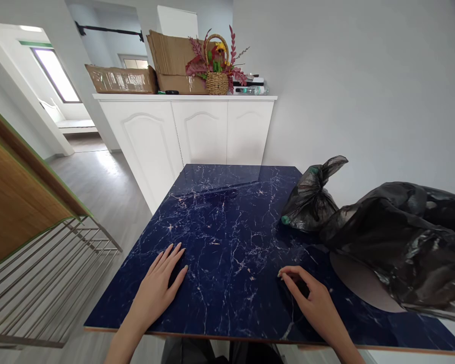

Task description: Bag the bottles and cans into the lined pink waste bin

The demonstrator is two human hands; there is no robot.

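Note:
My left hand [157,283] lies flat on the dark blue marble-patterned table [220,217], palm down, its fingers stretched out and the thumb apart. Nothing shows under it. On the right part of the same table, near the front edge, my right hand [313,298] is curled, with thumb and forefinger brought together at the tips. What that pinch holds, if anything, is too small or hidden to see. Beyond the right hand stands a knotted black plastic bag [311,197], and beside it a larger black plastic bag [405,242] covers much of the table's right end.
A grey rounded flat piece [364,283] shows under the larger bag. Behind the table, a white cabinet [205,131] carries cardboard boxes [121,80], a wicker flower basket [217,83] and a clear bottle [255,90]. At left are a metal rack [60,278] and a wooden panel [18,187].

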